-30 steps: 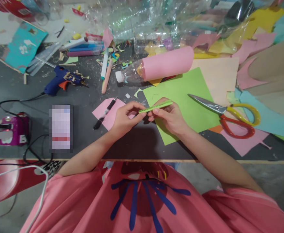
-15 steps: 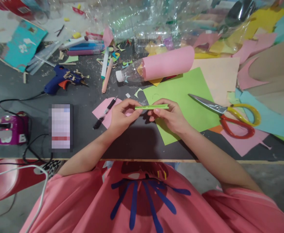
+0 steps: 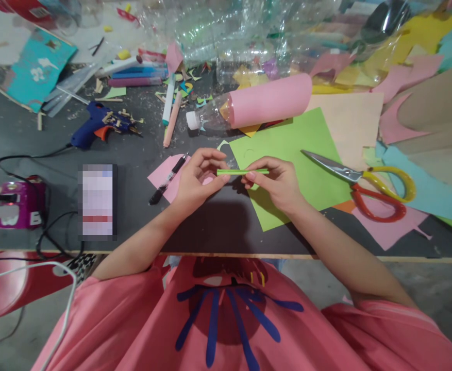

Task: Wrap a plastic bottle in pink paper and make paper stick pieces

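Note:
A narrow folded strip of green paper [image 3: 236, 172] is held level above the table between my two hands. My left hand [image 3: 198, 181] pinches its left end with thumb and fingers. Farther right along the strip, my right hand [image 3: 275, 180] grips it between thumb and index finger, and the strip's end pokes out past those fingers. Below my right hand lies a green paper sheet [image 3: 299, 170]. Beside my left hand, a black pen [image 3: 168, 178] rests on a pink paper piece [image 3: 159, 174].
Scissors [image 3: 349, 178] with yellow and red handles lie on the right. Behind the hands is a plastic bottle wrapped in pink paper [image 3: 270, 101]. To the left are a blue glue gun [image 3: 90, 123], a phone [image 3: 97, 201] and a purple power block [image 3: 19, 206]. Clear bottles [image 3: 195, 31] crowd the back.
My right hand's fingers have shifted up and closed over the strip's front. My left fingers have lifted and loosened somewhat, with the thumb still on the strip. The strip has turned slightly.

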The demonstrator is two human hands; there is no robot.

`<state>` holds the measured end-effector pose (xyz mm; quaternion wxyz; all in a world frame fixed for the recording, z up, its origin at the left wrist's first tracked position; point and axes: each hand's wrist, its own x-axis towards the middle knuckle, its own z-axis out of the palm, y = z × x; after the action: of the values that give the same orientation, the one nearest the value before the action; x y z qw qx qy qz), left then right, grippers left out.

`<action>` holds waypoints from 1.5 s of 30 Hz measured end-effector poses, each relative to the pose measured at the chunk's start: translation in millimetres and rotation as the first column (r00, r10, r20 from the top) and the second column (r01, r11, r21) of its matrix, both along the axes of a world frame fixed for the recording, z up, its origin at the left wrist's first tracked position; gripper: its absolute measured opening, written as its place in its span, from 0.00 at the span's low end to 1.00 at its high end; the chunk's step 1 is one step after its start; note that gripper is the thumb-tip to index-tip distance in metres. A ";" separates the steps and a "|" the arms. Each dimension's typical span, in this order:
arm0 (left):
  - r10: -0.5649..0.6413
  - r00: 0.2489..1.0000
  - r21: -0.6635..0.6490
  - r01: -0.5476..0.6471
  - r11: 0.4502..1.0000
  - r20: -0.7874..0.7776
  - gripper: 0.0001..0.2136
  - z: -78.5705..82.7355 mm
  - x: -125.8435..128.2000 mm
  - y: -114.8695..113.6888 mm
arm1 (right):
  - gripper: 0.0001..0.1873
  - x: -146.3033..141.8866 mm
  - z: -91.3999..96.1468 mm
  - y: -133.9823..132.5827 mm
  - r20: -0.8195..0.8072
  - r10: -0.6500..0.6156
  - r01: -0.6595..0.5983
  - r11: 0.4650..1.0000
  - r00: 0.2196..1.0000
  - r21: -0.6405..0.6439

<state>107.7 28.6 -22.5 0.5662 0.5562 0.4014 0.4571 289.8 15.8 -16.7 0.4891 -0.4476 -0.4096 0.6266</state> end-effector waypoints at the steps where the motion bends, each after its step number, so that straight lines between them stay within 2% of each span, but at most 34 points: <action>1: -0.027 0.999 0.005 0.027 1.000 0.019 0.20 -0.1 0.2 0.1 | 0.16 -0.4 0.0 0.0 0.006 -0.011 0.011 1.000 1.000 0.005; 4: -0.058 0.997 0.063 0.055 0.996 0.044 0.22 -2.0 0.1 1.0 | 0.17 -1.2 -0.5 0.0 0.028 -0.021 0.021 1.000 0.999 0.015; 13: -0.013 1.000 0.272 0.008 0.962 0.016 0.23 -12.5 -1.2 2.8 | 0.18 -0.3 0.9 -0.4 0.101 0.023 -0.029 0.998 0.995 0.057; 24: -0.026 0.999 0.279 0.016 0.960 0.031 0.21 -8.2 -1.1 1.6 | 0.15 0.5 -2.0 -1.3 0.047 0.033 -0.036 0.996 0.998 0.077; 40: 0.021 0.999 0.320 -0.029 0.947 0.029 0.22 -10.4 -2.4 3.4 | 0.19 -1.7 5.0 0.0 0.069 0.003 -0.005 0.999 0.998 0.031; 45: 0.040 0.999 0.314 -0.046 0.948 0.026 0.23 -9.5 -2.8 4.7 | 0.18 -0.6 3.1 -0.5 0.074 0.015 -0.019 0.998 0.997 0.061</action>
<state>104.9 33.3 -32.0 0.4639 0.6262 0.3300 0.5327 289.2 15.2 -13.6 0.4819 -0.4514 -0.4503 0.6009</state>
